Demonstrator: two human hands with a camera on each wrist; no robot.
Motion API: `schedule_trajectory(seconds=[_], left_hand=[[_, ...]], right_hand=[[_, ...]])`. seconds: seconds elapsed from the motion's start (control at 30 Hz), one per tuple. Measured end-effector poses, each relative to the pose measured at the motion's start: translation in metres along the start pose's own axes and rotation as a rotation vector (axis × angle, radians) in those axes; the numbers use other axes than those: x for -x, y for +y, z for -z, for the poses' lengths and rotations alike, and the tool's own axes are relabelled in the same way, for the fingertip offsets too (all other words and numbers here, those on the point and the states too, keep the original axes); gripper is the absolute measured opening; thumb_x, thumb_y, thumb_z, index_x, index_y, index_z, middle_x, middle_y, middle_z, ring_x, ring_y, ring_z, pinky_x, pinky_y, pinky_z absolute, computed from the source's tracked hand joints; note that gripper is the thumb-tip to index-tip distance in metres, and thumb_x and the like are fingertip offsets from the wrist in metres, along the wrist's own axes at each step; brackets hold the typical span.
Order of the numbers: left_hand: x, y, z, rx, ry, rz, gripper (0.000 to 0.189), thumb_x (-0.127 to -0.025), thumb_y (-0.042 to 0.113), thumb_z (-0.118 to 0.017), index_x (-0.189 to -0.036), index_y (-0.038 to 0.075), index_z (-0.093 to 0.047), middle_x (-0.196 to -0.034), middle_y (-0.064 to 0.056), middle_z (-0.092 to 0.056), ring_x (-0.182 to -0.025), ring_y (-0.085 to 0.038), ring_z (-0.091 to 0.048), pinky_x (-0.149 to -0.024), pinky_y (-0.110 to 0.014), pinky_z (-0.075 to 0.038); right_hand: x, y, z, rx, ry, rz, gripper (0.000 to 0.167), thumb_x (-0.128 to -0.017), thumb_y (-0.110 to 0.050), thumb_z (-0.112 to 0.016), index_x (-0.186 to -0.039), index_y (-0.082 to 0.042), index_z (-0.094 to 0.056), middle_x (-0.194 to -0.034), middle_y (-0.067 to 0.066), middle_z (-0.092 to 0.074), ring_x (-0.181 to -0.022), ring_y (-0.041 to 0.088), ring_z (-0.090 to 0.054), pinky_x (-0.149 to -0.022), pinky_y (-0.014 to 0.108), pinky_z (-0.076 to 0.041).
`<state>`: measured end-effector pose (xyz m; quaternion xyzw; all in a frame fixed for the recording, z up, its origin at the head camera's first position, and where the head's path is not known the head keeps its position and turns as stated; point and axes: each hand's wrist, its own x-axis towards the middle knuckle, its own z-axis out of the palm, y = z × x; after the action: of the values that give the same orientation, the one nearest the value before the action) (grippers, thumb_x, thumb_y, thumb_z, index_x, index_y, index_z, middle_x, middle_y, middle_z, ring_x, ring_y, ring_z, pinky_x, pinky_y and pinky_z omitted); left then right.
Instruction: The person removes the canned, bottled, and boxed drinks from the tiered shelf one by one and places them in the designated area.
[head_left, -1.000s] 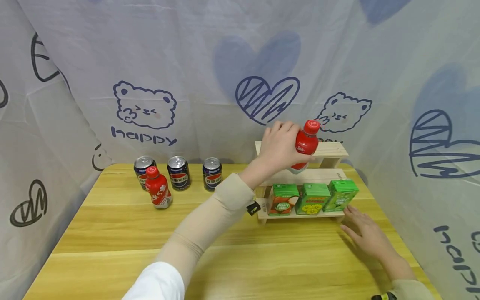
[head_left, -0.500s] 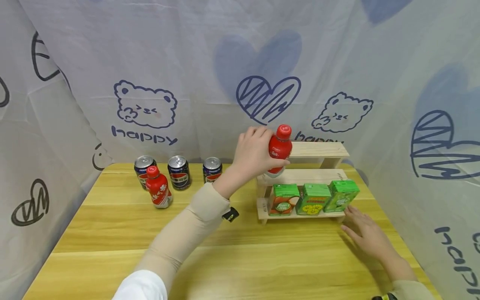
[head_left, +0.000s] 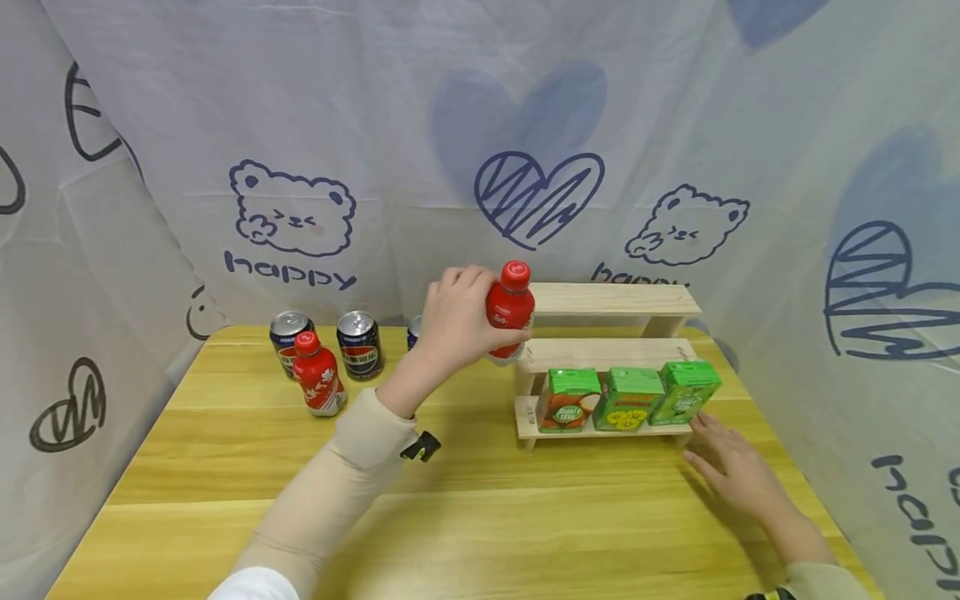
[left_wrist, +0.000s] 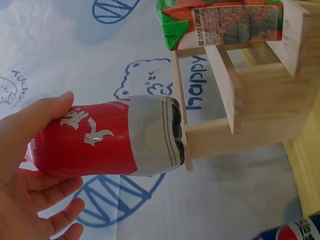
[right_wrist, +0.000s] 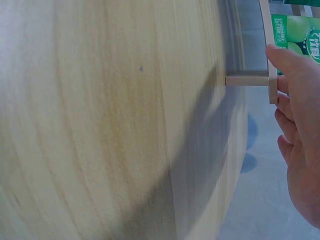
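My left hand [head_left: 459,321] grips a red drink bottle [head_left: 512,312] with a red cap, in the air at the shelf's left side. In the left wrist view the thumb and fingers hold the bottle [left_wrist: 100,140] around its red upper part, and its pale base points toward the shelf. My right hand [head_left: 738,471] is at the lower right corner of the tiered wooden shelf [head_left: 607,354]. In the right wrist view its thumb and fingers pinch the end of the shelf's bottom board [right_wrist: 272,85]. On the bottom tier stand a red-and-green juice carton [head_left: 570,400], a yellow-flowered carton [head_left: 628,400] and a green carton [head_left: 684,392].
Another red bottle [head_left: 320,375] stands on the wooden table [head_left: 487,517] at the left. Behind it are dark blue soda cans [head_left: 360,346]; the rightmost can [head_left: 414,329] is mostly hidden by my left hand. A printed cloth [head_left: 405,167] hangs close behind the table.
My left hand has carried the red bottle leftward and slightly down, from over the shelf to its left side. It now covers much of the rightmost can. The right hand has stayed put.
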<state>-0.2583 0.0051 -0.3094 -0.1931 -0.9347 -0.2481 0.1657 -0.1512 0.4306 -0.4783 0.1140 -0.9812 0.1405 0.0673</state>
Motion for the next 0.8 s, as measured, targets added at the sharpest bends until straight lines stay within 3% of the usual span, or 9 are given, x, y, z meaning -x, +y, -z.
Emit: schedule_trajectory(seconds=[0.57,0.8], left_hand=[[0.039,-0.039,0.013,0.048,0.007,0.113,0.066,-0.070,0.050,-0.082,-0.119,0.012,-0.059,-0.120,-0.005,-0.061,-0.115,-0.028,-0.047,-0.090,-0.047,-0.040],[0.059,-0.056,0.012,0.076,0.015,0.177,0.069,-0.069,0.046,-0.084,-0.121,0.009,-0.058,-0.123,-0.008,-0.061,-0.117,-0.031,-0.047,-0.097,-0.053,-0.040]], right_hand=[[-0.001,-0.003,0.003,-0.017,0.001,-0.007,0.062,-0.097,-0.033,-0.058,-0.143,0.005,-0.042,-0.151,0.029,-0.035,-0.137,0.048,-0.035,-0.118,0.017,0.008],[0.000,-0.005,0.003,-0.008,0.022,0.006,0.061,-0.097,-0.032,-0.059,-0.141,0.006,-0.044,-0.149,0.030,-0.037,-0.136,0.049,-0.037,-0.117,0.015,0.008]])
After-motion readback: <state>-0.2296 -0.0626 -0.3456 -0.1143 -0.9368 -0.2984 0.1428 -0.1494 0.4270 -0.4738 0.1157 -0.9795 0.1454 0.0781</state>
